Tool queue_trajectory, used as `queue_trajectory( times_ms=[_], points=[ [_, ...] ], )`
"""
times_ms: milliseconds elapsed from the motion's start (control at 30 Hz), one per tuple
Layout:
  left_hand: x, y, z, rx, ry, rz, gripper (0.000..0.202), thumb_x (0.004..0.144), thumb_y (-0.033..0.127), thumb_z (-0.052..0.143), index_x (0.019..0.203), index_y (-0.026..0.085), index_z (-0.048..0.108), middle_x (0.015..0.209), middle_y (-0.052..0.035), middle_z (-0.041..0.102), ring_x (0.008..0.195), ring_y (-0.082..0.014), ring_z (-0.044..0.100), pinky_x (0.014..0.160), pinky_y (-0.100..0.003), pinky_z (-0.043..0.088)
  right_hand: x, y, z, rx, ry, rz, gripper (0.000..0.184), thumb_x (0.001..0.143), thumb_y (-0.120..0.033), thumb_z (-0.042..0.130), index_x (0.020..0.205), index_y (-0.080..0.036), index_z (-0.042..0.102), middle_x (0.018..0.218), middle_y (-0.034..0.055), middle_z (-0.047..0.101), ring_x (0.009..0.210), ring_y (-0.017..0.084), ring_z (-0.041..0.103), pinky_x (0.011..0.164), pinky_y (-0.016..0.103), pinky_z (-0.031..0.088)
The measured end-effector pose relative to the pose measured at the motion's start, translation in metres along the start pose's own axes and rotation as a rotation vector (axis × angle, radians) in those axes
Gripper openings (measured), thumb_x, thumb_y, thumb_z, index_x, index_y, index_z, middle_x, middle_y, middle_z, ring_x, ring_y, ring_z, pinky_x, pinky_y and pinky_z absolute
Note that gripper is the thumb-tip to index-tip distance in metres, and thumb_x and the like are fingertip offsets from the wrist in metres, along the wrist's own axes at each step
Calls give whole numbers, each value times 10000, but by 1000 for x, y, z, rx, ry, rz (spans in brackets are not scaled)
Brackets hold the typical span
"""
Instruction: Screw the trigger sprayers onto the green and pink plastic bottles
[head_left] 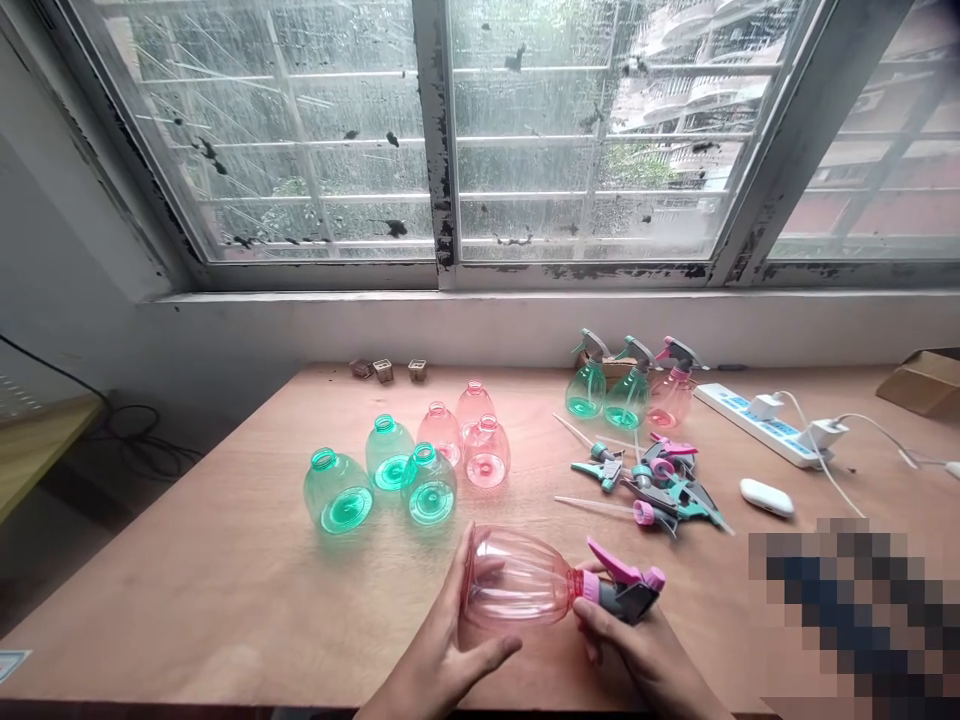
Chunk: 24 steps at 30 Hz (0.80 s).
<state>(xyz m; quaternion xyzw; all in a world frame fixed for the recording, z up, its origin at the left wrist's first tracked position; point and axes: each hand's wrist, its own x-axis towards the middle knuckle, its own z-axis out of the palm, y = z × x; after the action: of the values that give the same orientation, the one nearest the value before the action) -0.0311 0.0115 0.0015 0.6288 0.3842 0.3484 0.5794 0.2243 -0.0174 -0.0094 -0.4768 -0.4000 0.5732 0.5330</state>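
A pink see-through spray bottle (517, 580) lies on its side between my hands, near the table's front edge. My left hand (442, 650) cups its round body from the left. My right hand (637, 650) grips the pink and grey trigger head (626, 585) at the bottle's neck. Behind the bottle stand three green bottles (386, 480) and three pink bottles (469, 435) without heads. To the right lies a loose heap of trigger heads (652, 480) with dip tubes. Three bottles with heads fitted (634, 390) stand at the back.
A white power strip (757, 420) with plugs and cables lies at the back right, a small white case (766, 497) in front of it. A cardboard box (926, 380) sits at the far right. Small brown cubes (384, 370) line the wall. The wooden table (225, 580) ends at left.
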Motion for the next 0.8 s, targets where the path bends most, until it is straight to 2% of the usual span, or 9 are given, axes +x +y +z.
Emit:
queue_trajectory(
  times_ms=[100, 200, 300, 400, 500, 600, 733, 800],
  points=[
    [1, -4, 0, 30, 8, 44, 1040, 926, 522, 775, 1703, 353, 105, 1764, -88, 257, 1582, -347, 330, 1326, -528, 205, 1, 3, 0, 24, -5, -8, 478, 786, -567, 880, 1040, -204, 700, 588, -39, 627, 531, 169, 543, 576, 299, 427],
    [3, -14, 1, 56, 65, 117, 927, 974, 479, 725, 1697, 373, 154, 1757, -87, 280, 1562, -352, 372, 1313, -522, 250, 1, 4, 0, 30, -13, -11, 475, 754, -563, 906, 1003, -199, 730, 614, -27, 646, 569, 172, 556, 603, 302, 421],
    [4, -20, 4, 94, 82, 130, 1006, 932, 440, 787, 1698, 380, 136, 1742, -107, 313, 1537, -378, 410, 1286, -528, 317, 1, 4, -2, -10, 3, -24, 475, 771, -576, 891, 1008, -190, 750, 660, 11, 720, 621, 207, 616, 689, 349, 467],
    [2, -15, 5, 95, 77, 105, 1178, 810, 439, 912, 1700, 352, 146, 1756, -108, 281, 1571, -404, 339, 1300, -529, 292, 0, 4, -4, -24, 8, -46, 458, 799, -565, 874, 1018, -186, 741, 658, 15, 732, 631, 230, 639, 722, 387, 491],
    [1, -7, 5, 38, 97, 53, 1061, 846, 509, 865, 1686, 287, 256, 1726, -132, 350, 1577, -400, 330, 1311, -532, 261, 0, 3, -5, -41, 3, -69, 432, 810, -537, 874, 1023, -194, 721, 639, -4, 711, 636, 230, 640, 729, 387, 496],
    [1, -1, 4, 20, 106, 5, 1006, 879, 528, 826, 1679, 258, 278, 1687, -156, 418, 1561, -389, 369, 1306, -536, 268, 1, 3, -7, -44, -24, -98, 423, 830, -521, 863, 1045, -194, 700, 637, -8, 711, 622, 221, 638, 714, 378, 499],
    [2, 1, 7, 71, 110, 63, 1020, 871, 468, 843, 1683, 281, 255, 1727, -130, 347, 1572, -368, 348, 1313, -509, 251, 3, 4, -8, -49, -60, -116, 414, 855, -521, 840, 1053, -190, 690, 680, 13, 741, 615, 222, 644, 692, 376, 507],
    [3, 1, 9, 107, 121, 94, 1004, 895, 426, 820, 1690, 298, 219, 1657, -129, 457, 1516, -352, 442, 1291, -505, 301, 4, 4, -8, -58, -58, -119, 403, 864, -522, 832, 1045, -191, 690, 718, 26, 761, 621, 220, 647, 700, 378, 508]
  ],
)
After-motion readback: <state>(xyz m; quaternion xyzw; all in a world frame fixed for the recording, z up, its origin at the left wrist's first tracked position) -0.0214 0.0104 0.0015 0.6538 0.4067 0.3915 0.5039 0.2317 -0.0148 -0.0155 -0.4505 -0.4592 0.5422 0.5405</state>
